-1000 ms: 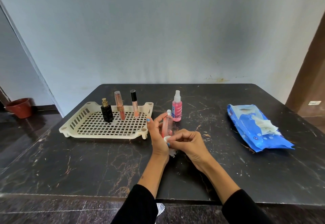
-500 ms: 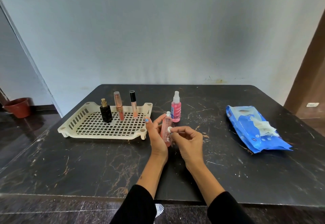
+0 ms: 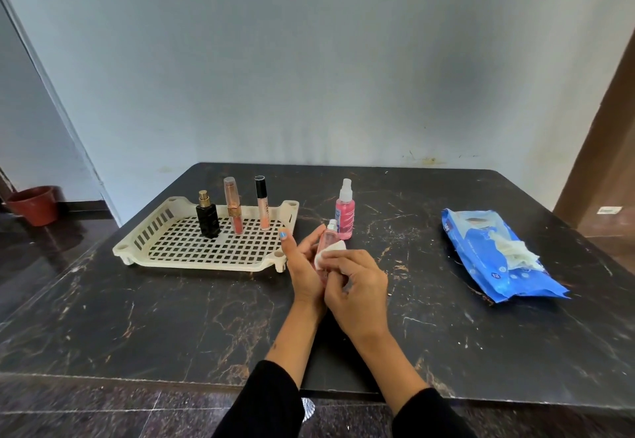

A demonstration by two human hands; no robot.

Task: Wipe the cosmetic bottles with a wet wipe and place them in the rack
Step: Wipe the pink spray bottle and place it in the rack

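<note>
Item: small pink bottle [image 3: 324, 248], held upright just right of the rack [image 3: 206, 248], under wipe.
Your left hand [image 3: 305, 266] curls round the bottle; your right hand [image 3: 357, 283] pinches a white wet wipe [image 3: 330, 252] against its side. In the rack: black perfume bottle [image 3: 208, 216], rose lipstick tube [image 3: 233, 205], black-capped gloss tube [image 3: 263, 202]. Behind the rack's right corner stands a pink spray bottle [image 3: 344, 211]; well right, wipes pack [image 3: 494, 255].
</note>
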